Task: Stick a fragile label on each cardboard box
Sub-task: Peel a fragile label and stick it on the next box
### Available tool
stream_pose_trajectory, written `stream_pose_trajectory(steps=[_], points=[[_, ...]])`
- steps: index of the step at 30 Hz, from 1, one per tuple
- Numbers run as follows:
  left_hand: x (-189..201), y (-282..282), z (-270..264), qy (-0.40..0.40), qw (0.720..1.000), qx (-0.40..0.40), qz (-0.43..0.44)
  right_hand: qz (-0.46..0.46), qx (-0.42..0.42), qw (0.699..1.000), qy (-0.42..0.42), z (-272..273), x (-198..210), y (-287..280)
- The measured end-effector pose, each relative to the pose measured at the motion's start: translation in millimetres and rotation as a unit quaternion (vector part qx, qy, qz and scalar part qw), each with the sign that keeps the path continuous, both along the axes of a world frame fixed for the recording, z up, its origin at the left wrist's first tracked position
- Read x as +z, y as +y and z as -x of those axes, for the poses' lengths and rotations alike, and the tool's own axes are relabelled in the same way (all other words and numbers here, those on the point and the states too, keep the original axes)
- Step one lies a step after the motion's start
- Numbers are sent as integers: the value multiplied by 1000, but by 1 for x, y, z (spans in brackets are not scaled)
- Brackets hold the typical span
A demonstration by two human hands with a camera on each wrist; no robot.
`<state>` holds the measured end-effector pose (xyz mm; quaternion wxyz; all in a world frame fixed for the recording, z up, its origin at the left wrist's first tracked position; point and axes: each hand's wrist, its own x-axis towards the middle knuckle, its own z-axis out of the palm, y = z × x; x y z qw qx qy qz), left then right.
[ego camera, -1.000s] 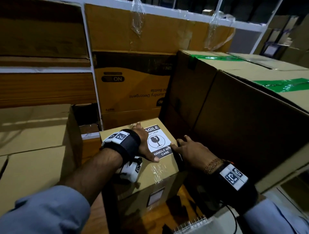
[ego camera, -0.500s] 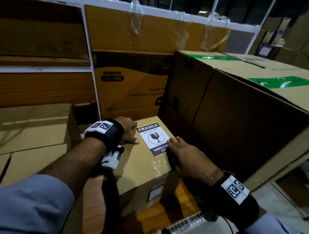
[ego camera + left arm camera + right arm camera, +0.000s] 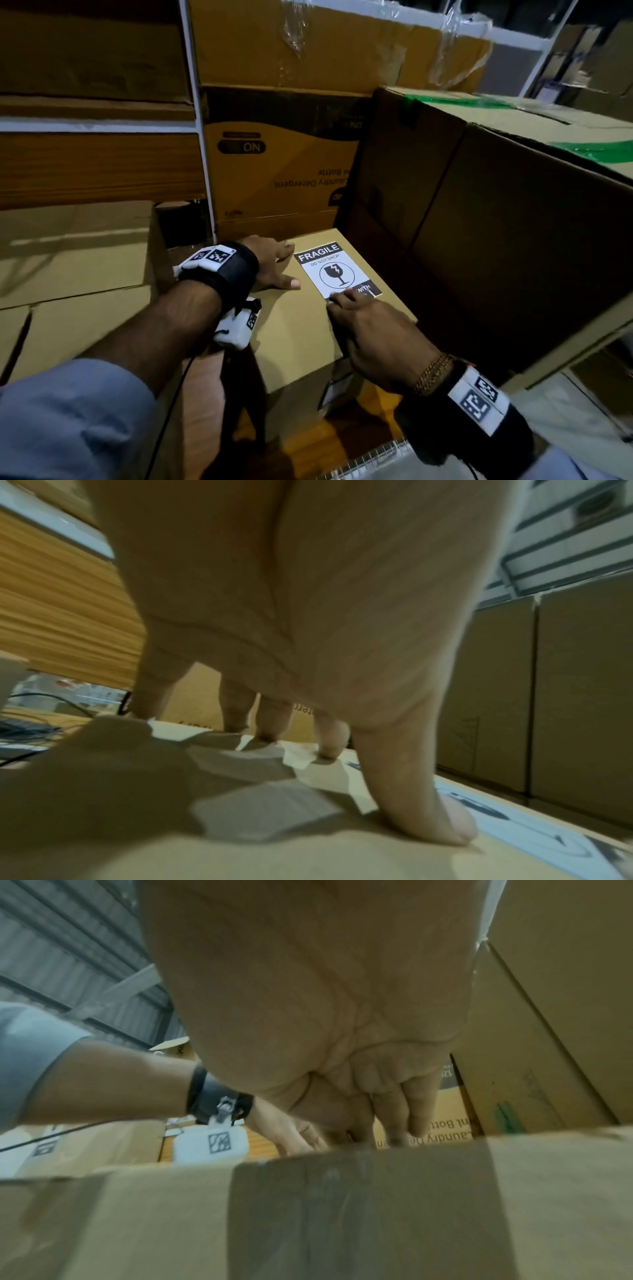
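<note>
The white-and-black rectangular fragile label is apparently being smoothed onto the small brown cardboard box by the flat-fingered right hand at its 6 o'clock edge, the left hand spread at 9 o'clock; an unlabelled box is needed next.

Light blue-grey sleeves are worn, pushed up the forearms. Each wrist is wrapped in a black strap carrying a white plate printed with black square-code markers. A white camera housing with a thin black cable hangs under the left wrist. A gold chain bracelet is worn on the right wrist.
</note>
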<state>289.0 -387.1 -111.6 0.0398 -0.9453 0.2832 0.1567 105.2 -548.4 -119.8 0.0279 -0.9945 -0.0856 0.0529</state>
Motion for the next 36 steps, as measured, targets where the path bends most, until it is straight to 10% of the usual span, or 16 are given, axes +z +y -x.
stream_pose_trajectory(steps=[20, 36], points=[[-2, 3, -1, -4, 1000, 14, 12, 160, -53, 970, 173, -113, 19, 18], [-6, 4, -5, 30, 996, 70, 46, 92, -75, 979, 164, -142, 8, 16]])
